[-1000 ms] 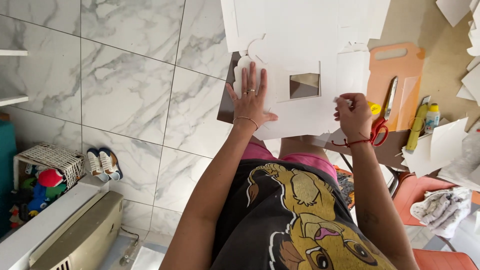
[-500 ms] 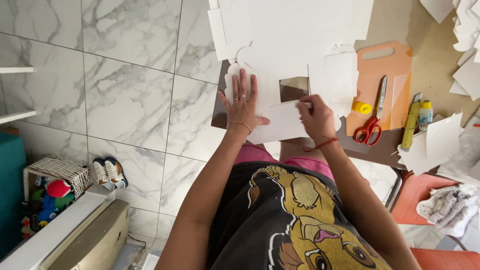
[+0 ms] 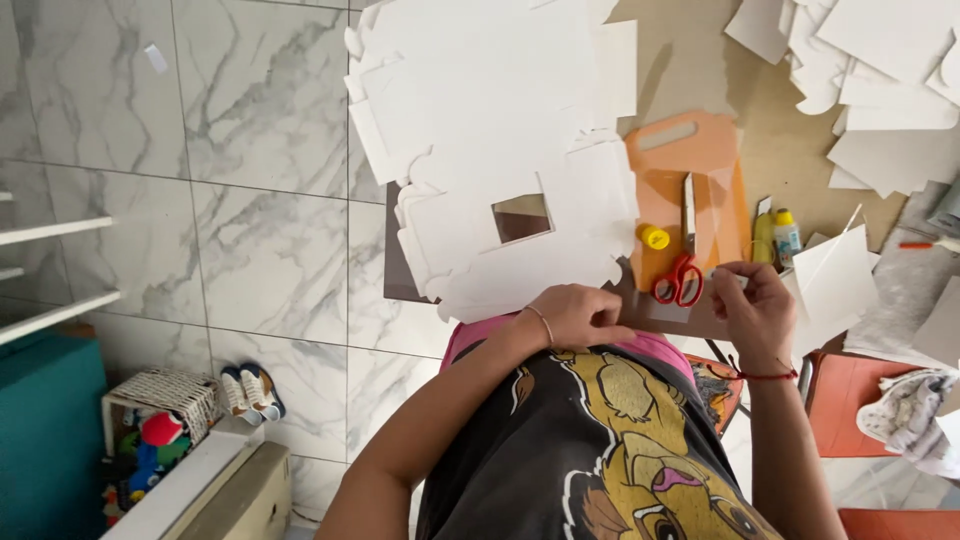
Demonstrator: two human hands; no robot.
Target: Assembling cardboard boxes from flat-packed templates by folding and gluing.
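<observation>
Nearest the body, the left hand [image 3: 580, 315] curls loosely, knuckles down, on the near edge of the white card cutouts [image 3: 500, 170] stacked on the small brown table [image 3: 400, 270]. The right hand [image 3: 750, 305] pinches something too small to make out, just beside the red scissors [image 3: 680, 280]. The card looks light, flat and stiff yet easily creased, best taken by its edges. Farther off lie a smooth orange cutting board [image 3: 715, 150], a yellow cap [image 3: 655, 237] and loose card pieces [image 3: 880, 70].

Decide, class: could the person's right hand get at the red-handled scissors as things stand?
Probably yes. The right hand is just beside the scissors on the orange cutting board, with nothing between them, though its fingers seem to pinch something small.
</observation>
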